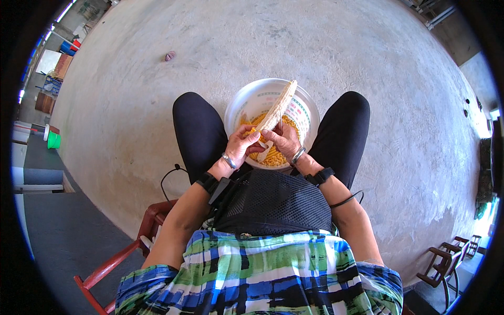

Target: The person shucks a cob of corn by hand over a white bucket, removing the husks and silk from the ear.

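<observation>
Between my knees stands a white patterned basin [271,84] with loose yellow corn kernels [275,160] and some corn ears inside. Above it I hold a mostly bare corn cob [277,106], tilted up to the right, with yellow kernels left near its lower end. My left hand [239,145] grips that lower end. The fingers and thumb of my right hand [284,138] press on the cob from the other side; a thin metal rod [281,120] rises by its fingers. Another pale cob [264,152] shows below my hands, partly hidden.
A small purplish thing [170,56] lies on the concrete floor ahead to the left. A red wooden chair frame [106,262] is at my lower left, and dark stools [439,262] stand at the lower right. A green bucket [54,139] sits at the far left.
</observation>
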A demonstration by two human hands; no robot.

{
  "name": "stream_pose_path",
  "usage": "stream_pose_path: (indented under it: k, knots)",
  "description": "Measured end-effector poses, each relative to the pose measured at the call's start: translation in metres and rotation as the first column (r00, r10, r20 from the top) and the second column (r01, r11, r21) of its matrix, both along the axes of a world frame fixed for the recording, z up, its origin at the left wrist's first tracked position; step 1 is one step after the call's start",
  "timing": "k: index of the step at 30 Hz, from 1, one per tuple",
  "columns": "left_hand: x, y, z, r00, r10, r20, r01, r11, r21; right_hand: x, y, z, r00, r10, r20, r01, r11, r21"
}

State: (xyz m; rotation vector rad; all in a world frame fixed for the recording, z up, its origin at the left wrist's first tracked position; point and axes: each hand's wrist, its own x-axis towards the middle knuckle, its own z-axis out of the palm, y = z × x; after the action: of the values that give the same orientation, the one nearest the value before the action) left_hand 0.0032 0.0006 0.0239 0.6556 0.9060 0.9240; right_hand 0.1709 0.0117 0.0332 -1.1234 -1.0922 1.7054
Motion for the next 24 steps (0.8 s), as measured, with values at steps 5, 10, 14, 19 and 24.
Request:
stream_pose_path:
  k: [5, 10, 14, 19, 24]
  knots:
    - [0.001, -0.001, 0.001, 1.0, -0.005, 0.016, 0.005, 1.0, 0.014, -0.002, 0.001, -0.011, 0.999, -0.046, -0.024, 0.047, 0.996, 0.07]
    - [0.005, -0.002, 0.002, 1.0, 0.01, 0.009, -0.011, 0.999, 0.037, -0.005, 0.003, -0.025, 0.986, -0.144, -0.08, 0.151, 0.985, 0.084]
    - [0.005, -0.003, 0.004, 0.998, 0.025, 0.058, -0.026, 1.0, 0.007, -0.002, 0.006, -0.034, 0.993, -0.119, 0.001, 0.118, 0.984, 0.135]
    - [0.003, -0.003, 0.005, 0.997, 0.033, 0.069, -0.033, 0.999, -0.013, -0.001, 0.001, -0.015, 0.995, -0.099, -0.003, 0.099, 0.995, -0.006]
    - [0.0, -0.001, -0.001, 0.997, 0.034, 0.069, -0.034, 0.999, -0.001, 0.0, -0.003, 0.008, 1.0, -0.017, -0.016, 0.017, 1.0, -0.002]
